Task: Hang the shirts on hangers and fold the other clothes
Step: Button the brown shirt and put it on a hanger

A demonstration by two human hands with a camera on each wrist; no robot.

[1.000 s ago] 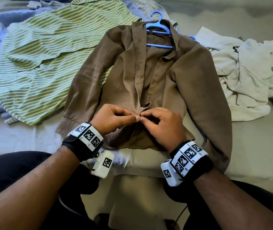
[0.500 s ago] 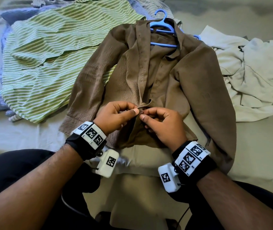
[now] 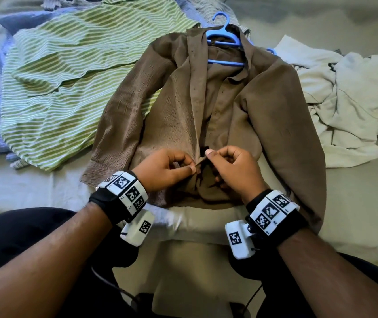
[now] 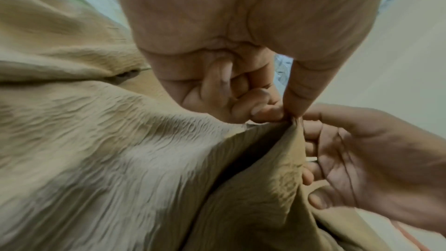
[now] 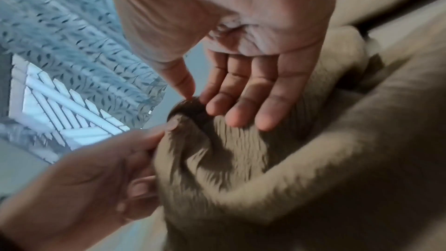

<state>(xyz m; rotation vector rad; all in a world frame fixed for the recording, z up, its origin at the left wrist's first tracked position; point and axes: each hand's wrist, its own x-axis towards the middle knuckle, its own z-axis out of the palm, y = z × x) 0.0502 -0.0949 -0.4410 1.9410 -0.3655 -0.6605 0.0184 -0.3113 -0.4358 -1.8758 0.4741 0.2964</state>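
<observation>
Blk wristbands [image 3: 112, 203], wht tag blocks, bare arms.

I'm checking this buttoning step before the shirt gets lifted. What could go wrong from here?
1. Both hands, left and right, pinch only the brown shirt front edges low down; the placket above gapes open, so the edges may be misaligned.
2. One sleeve overlaps the green striped shirt; lifting could drag it.
3. Tugging could shift the shirt on the blue hanger.

Brown shirt [image 3: 176, 115]: matt crinkled cloth. Hanger [image 3: 223, 35]: smooth blue plastic. Striped shirt [image 3: 68, 88]: woven cloth.
</observation>
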